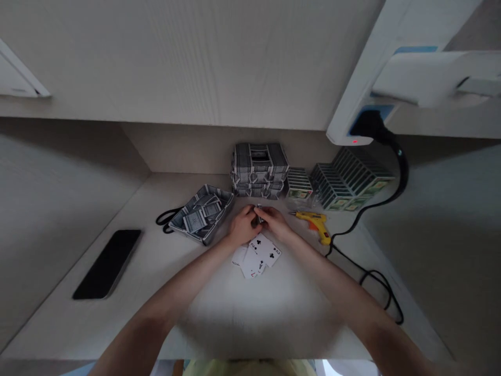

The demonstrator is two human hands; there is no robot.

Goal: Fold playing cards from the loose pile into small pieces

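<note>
My left hand (pixel 243 225) and my right hand (pixel 275 220) meet at the middle of the white desk (pixel 164 292), fingers closed together on a small folded playing card piece (pixel 259 213) held between them. Just below my hands lie a few loose playing cards (pixel 258 255) face up, a two of clubs on top. To the left of my left hand stands a tray made of cards (pixel 203 214) with loose card pieces in it. Behind my hands is a larger box built of card backs (pixel 259 169).
A yellow glue gun (pixel 315 223) lies right of my right hand, its black cord (pixel 371 271) running to a socket strip (pixel 360 130). Rows of boxed card decks (pixel 344 183) stand at the back right. A black phone (pixel 108 262) lies at the left.
</note>
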